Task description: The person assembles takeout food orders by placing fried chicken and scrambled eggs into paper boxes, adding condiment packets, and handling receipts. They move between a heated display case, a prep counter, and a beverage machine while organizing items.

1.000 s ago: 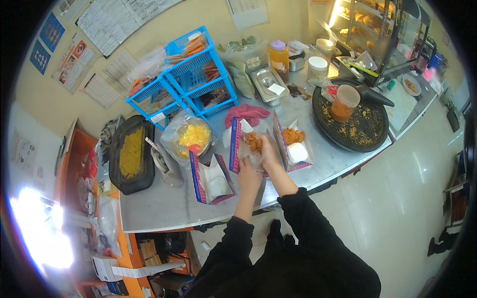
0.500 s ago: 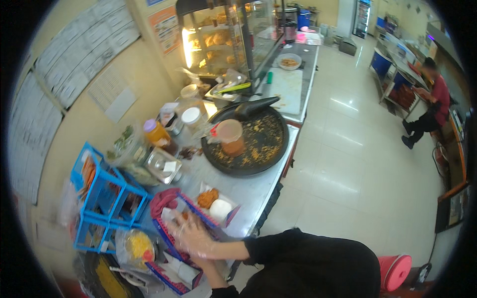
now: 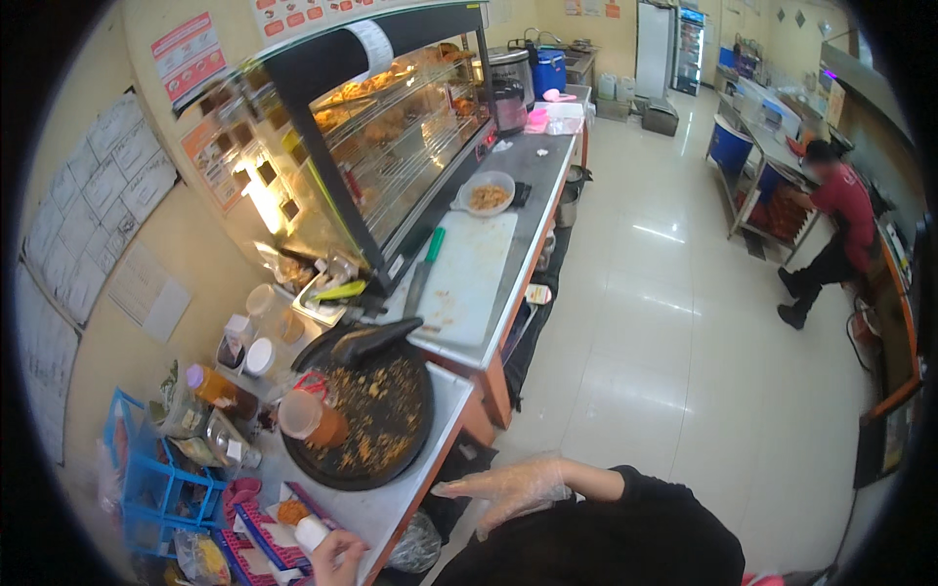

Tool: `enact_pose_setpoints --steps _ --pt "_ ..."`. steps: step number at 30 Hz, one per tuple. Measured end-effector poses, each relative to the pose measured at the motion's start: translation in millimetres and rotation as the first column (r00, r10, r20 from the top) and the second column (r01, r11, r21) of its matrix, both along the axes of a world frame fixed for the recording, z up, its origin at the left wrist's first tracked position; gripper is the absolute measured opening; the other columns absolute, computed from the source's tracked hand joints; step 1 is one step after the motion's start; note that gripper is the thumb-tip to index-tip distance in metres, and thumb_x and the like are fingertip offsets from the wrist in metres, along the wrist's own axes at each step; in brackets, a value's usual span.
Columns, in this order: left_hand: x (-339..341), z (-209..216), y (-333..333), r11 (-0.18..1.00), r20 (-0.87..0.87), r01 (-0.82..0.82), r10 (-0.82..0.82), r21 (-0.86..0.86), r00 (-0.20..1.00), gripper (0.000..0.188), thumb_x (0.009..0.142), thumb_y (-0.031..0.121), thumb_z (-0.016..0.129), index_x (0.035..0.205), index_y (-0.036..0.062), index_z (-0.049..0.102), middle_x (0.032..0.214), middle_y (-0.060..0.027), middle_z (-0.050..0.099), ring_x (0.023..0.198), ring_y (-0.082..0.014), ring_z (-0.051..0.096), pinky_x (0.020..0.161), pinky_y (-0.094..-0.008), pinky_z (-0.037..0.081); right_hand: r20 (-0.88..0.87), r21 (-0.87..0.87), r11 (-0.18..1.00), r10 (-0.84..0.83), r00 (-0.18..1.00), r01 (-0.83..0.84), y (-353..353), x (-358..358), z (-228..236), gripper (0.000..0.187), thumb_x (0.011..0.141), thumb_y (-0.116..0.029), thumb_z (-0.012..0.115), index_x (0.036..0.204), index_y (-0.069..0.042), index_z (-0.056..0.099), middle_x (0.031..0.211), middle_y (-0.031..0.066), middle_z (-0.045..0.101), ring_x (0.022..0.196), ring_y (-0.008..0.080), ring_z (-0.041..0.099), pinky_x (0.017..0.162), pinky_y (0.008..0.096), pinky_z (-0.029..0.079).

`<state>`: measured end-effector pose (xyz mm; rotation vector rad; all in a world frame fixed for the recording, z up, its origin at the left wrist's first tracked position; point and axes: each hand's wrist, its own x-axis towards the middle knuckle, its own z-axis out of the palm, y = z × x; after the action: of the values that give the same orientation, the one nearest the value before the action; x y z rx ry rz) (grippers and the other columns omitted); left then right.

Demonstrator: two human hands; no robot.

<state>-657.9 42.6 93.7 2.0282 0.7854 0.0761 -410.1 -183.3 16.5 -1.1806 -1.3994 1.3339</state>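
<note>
My right hand [image 3: 516,490], in a clear plastic glove, is held out past the table's right edge with fingers stretched and nothing in it. Low in the picture, my left hand [image 3: 338,557] curls its fingers at the near end of a paper food box [image 3: 262,532]. Inside that box sit a piece of fried chicken [image 3: 292,512] and a white mound of rice [image 3: 312,531]. Another printed box [image 3: 234,557] lies to its left. Beyond my hands stands a wide black stone mortar [image 3: 415,430] with a pestle [image 3: 376,341] and a clear tub of reddish-brown contents [image 3: 313,420].
A blue plastic rack [image 3: 156,479], an orange bottle [image 3: 220,389] and lidded jars [image 3: 261,357] line the wall side. Farther off are a knife [image 3: 424,271] on a white cutting board [image 3: 464,269], a bowl [image 3: 486,194] and a glass food warmer [image 3: 391,137]. A co-worker [image 3: 840,215] stands right.
My gloved right hand has left the boxes and moved right, beyond the table edge. My left hand now shows at the food box. The view has swung, showing more of the warmer and counter.
</note>
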Motion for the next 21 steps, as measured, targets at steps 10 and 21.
enact_pose_setpoints --steps 10,21 --pt "302.8 -13.1 -59.3 0.998 0.485 -0.042 0.061 -0.05 0.872 0.006 0.083 0.003 0.064 0.085 -0.0022 0.061 0.072 -0.0049 0.062 0.071 -0.0091 0.059 0.064 -0.0224 0.045 0.259 0.131 0.973 -0.219 0.941 0.19 -76.4 278.2 1.0 0.087 0.09 -0.042 0.058 0.146 0.003 0.009 0.14 0.0251 0.033 0.134 0.0324 0.03 0.11 0.0371 0.026" --pt "685.1 -47.4 -48.0 0.963 0.716 -0.134 -0.078 0.235 0.693 0.005 0.081 -0.002 0.064 0.086 -0.0013 0.061 0.075 -0.0058 0.058 0.067 -0.0105 0.055 0.06 -0.022 0.043 0.478 0.154 0.909 -0.412 0.776 0.388 -65.4 638.4 56.6 0.089 0.086 -0.055 0.057 0.144 0.003 0.022 0.147 0.0268 0.024 0.137 0.0369 0.026 0.112 0.0406 0.024"
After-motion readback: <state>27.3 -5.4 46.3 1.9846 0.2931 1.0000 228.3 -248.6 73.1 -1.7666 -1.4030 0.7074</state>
